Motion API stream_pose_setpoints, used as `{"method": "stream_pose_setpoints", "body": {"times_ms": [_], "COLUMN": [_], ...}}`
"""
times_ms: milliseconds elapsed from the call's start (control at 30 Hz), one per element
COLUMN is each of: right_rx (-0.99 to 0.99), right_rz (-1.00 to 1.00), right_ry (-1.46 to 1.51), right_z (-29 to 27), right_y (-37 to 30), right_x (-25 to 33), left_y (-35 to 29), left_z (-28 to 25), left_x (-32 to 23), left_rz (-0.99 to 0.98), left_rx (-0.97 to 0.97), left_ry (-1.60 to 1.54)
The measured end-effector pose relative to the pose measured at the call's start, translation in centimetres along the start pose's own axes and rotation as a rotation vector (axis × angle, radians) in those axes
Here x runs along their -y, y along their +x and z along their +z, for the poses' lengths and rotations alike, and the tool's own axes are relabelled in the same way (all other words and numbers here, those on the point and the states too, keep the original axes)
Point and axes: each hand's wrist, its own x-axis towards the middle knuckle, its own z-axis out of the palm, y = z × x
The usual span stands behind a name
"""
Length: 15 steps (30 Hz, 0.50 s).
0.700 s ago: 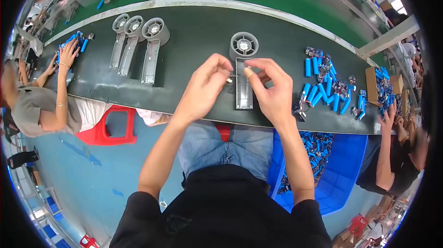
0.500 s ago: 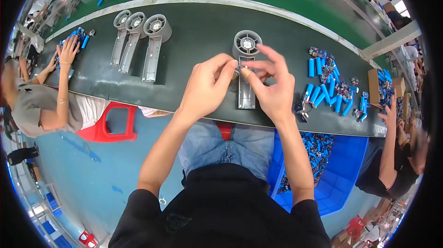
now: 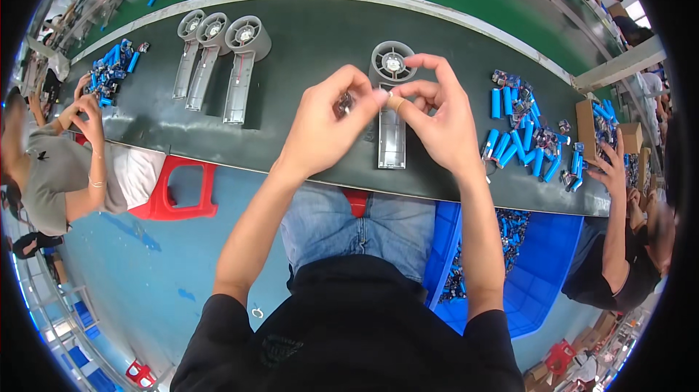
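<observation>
In the head view, the person's two hands meet above the dark table (image 3: 313, 42) near the centre of the frame. The left hand (image 3: 324, 126) is curled, thumb and forefinger drawn narrow, with a small dark part (image 3: 344, 104) held inside its bent fingers. The right hand (image 3: 437, 119) has its thumb and a bent finger close together at a tiny white piece (image 3: 390, 95), while its forefinger arches up in front of the round head of a grey fan body (image 3: 392, 148); which hand grips the white piece cannot be told. The fan body lies right under the hands, its head toward the top of the frame and its open handle toward the person, partly covered by the fingers. Three more grey fan bodies (image 3: 239, 89) lie side by side at upper left. Blue batteries (image 3: 517, 146) with small circuit boards lie loosely heaped right of centre, beside a cardboard box (image 3: 585, 126) near the right rim. A blue bin (image 3: 546, 268) sits at lower right. At far left, a co-worker's hands (image 3: 89, 111) are near another battery pile (image 3: 113, 71), above a red stool (image 3: 162, 191).
</observation>
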Motion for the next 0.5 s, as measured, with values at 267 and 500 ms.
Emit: {"method": "stream_pose_setpoints", "body": {"times_ms": [267,500], "right_rx": [0.116,-0.136], "right_rz": [-0.029,-0.576], "right_ry": [-0.259,-0.587], "right_z": [-0.8,0.9], "right_y": [0.6,-0.2], "right_x": [1.2,-1.4], "left_y": [1.0,1.0], "left_z": [0.3,0.9], "left_x": [0.5,-1.2], "left_rz": [0.534,-0.218], "left_rx": [-0.054,-0.046], "left_ry": [0.563,-0.133]}}
